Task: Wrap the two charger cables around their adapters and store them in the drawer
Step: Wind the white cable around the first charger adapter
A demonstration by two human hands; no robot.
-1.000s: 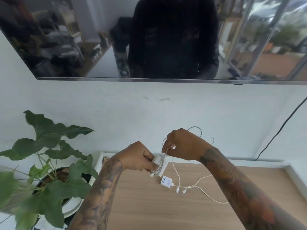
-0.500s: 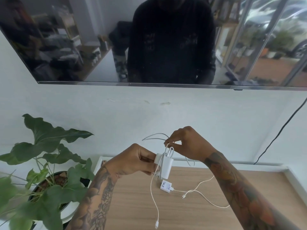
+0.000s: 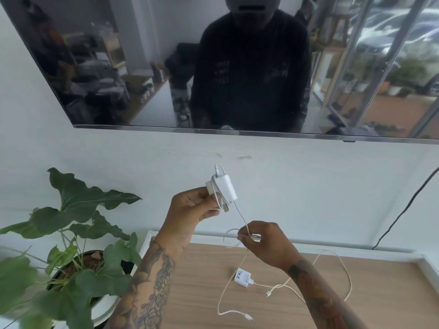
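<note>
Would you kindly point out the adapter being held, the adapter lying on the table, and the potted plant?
held adapter (image 3: 226,188), head view, white body's middle.
table adapter (image 3: 242,277), head view, labelled top face.
potted plant (image 3: 88,200), head view, large upper leaf.

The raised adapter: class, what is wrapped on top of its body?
Loops of white cable lie over the raised adapter, which the left hand holds. Its fingers cover the adapter's left end, so wraps there cannot be seen.

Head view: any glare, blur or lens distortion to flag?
Head view: even, soft daylight. The dark screen mirrors the room and windows rather than glaring. Wide-angle bending skews the screen's edges. The plant leaves nearest the lens at lower left smear. The held adapter and both hands stay fairly sharp.
</note>
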